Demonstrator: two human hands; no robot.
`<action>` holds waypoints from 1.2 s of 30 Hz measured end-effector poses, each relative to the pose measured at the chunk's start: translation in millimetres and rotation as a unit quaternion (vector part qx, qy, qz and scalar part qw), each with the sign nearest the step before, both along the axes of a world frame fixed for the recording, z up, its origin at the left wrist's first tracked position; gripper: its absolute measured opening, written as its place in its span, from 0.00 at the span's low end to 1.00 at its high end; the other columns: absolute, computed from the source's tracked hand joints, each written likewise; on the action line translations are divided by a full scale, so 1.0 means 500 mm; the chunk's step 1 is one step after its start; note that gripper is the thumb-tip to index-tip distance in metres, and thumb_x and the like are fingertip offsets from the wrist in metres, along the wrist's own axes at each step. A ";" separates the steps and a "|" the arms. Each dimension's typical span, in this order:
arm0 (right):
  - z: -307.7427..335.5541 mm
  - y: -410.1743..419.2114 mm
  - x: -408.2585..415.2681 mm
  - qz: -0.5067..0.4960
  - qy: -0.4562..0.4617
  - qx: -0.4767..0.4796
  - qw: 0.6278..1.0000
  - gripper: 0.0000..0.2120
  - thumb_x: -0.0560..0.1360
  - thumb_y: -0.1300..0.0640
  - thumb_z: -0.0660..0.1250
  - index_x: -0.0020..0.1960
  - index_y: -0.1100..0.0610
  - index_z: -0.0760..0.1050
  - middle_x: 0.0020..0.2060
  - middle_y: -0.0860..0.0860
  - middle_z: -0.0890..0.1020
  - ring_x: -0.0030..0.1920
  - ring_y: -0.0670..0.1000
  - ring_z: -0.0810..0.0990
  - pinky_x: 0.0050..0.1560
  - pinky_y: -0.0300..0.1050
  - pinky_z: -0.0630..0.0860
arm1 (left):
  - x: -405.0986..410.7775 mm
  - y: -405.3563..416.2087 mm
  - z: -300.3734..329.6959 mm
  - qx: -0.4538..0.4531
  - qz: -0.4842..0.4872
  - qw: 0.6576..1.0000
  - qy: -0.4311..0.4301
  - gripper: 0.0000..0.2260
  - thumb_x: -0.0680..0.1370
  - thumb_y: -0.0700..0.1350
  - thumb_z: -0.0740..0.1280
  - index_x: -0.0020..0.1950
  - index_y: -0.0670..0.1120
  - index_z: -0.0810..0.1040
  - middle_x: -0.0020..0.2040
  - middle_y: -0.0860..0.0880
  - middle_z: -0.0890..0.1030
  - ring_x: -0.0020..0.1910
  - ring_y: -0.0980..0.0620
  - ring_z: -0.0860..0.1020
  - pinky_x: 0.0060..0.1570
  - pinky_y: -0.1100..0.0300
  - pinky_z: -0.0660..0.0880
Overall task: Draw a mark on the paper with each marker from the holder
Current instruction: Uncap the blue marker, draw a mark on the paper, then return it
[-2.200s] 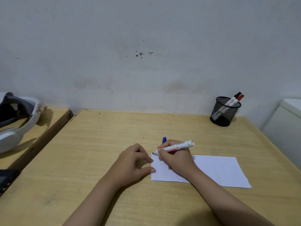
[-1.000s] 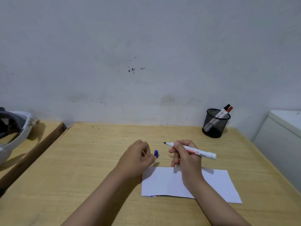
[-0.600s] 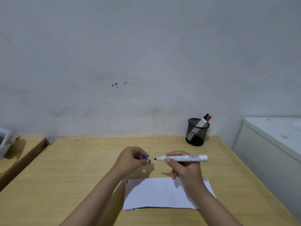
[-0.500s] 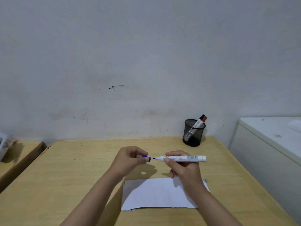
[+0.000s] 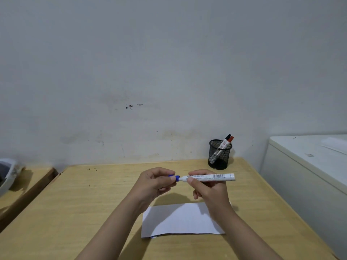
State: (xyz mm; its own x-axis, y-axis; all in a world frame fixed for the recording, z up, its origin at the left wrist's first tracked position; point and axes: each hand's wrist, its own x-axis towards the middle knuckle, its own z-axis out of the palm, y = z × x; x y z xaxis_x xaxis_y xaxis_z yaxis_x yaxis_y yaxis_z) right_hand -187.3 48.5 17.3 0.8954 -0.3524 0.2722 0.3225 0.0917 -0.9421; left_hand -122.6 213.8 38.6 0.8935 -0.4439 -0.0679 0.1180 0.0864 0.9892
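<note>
My right hand grips a white marker held level above the wooden desk. My left hand pinches the blue cap, which sits over the marker's tip. Below both hands lies a white sheet of paper with a small blue mark at its near left corner. A black mesh holder stands at the desk's far right against the wall, with a black-capped marker and a red-capped marker leaning in it.
A white cabinet stands along the desk's right edge. A lower wooden surface on the left carries a white and grey object. The grey wall runs right behind the desk.
My right hand lifted the marker off the paper and turned it level. My left hand picked up the blue cap and brought it onto the tip. The view tilted upward.
</note>
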 end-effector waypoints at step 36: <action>0.120 -0.224 0.065 -0.153 -0.039 -0.297 0.942 0.09 0.67 0.64 0.75 0.41 0.51 0.79 0.34 0.52 0.83 0.32 0.45 0.81 0.38 0.40 0.79 | 0.041 -0.221 0.084 0.084 0.119 0.933 -0.328 0.12 0.68 0.46 0.74 0.51 0.49 0.80 0.40 0.48 0.84 0.38 0.58 0.81 0.37 0.76 0.72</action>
State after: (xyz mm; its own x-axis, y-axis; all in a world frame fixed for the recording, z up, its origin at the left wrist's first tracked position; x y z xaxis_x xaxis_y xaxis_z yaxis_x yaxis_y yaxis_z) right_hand -154.7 -63.4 77.6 0.7464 -0.3547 0.5631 0.3185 -0.5526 -0.7702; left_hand -102.3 103.3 80.8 0.8392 -0.2595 0.4780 -0.5206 -0.1291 0.8440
